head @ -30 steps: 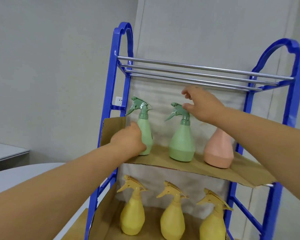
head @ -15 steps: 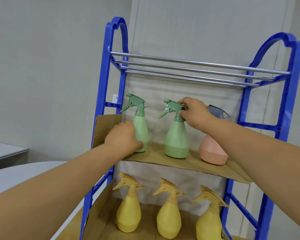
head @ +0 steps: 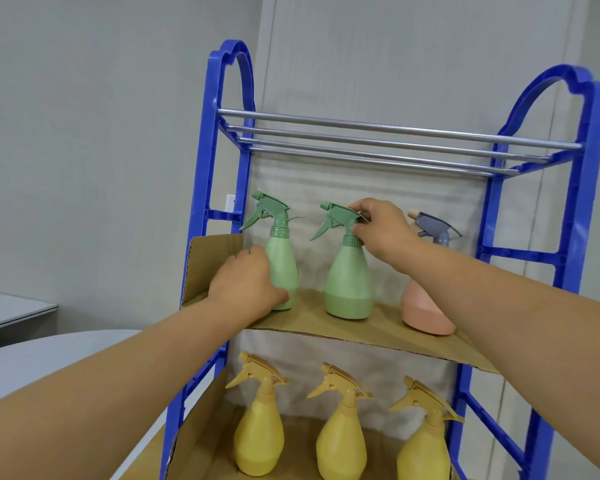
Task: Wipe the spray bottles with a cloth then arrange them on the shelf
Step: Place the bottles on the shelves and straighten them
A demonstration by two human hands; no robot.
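A blue shelf rack holds spray bottles on cardboard liners. On the middle shelf stand two green bottles and a pink bottle with a grey head. My left hand grips the body of the left green bottle. My right hand pinches the spray head of the middle green bottle. Three yellow bottles stand upright on the lower shelf. No cloth is in view.
Metal rails form the top shelf, bare. A cardboard flap stands at the middle shelf's left end. A grey round table lies at lower left, a white ledge behind it. Walls close in behind the rack.
My right hand came down from above onto the middle green bottle's spray head, uncovering the pink bottle's grey head. My left hand stayed on the left green bottle. The view tilted slightly.
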